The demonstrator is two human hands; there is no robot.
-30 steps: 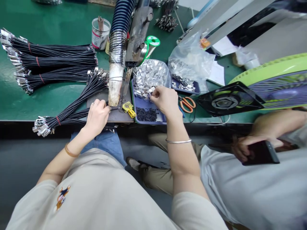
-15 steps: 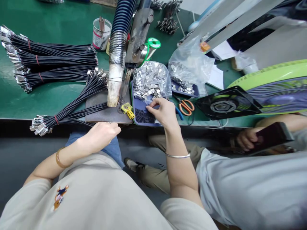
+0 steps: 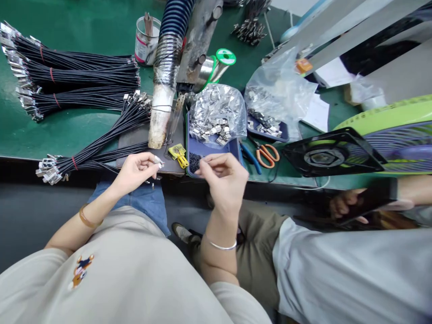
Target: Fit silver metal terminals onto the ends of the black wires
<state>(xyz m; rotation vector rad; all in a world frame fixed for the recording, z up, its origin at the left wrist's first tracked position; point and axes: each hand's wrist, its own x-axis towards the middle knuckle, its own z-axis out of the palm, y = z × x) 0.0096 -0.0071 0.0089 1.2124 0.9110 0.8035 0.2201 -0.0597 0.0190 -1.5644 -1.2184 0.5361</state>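
My left hand (image 3: 138,173) is at the table's front edge, its thumb and fingers pinched on a black cable whose small metal end shows at the fingertips; most of that cable is hidden. Just right of it, my right hand (image 3: 226,180) is raised in front of a blue tray (image 3: 236,146). Its thumb and forefinger are pressed together, and whatever is between them is too small to make out. Inside the tray lie small black pieces (image 3: 195,161), partly covered by this hand, and a clear bag of metal connector shells (image 3: 218,128). Bundled black cables (image 3: 101,135) lie left of the hands.
A fume hose (image 3: 160,112) and a soldering iron stand (image 3: 192,58) hang over the bench. Yellow clips (image 3: 178,155), orange-handled scissors (image 3: 267,155), a solder spool (image 3: 225,56) and a black fan (image 3: 332,153) are nearby. At right, a person holds a phone (image 3: 371,198).
My right hand has left the tray and come back toward my left hand. The left hand has risen and turned, so its pinched fingertips and the cable end now show.
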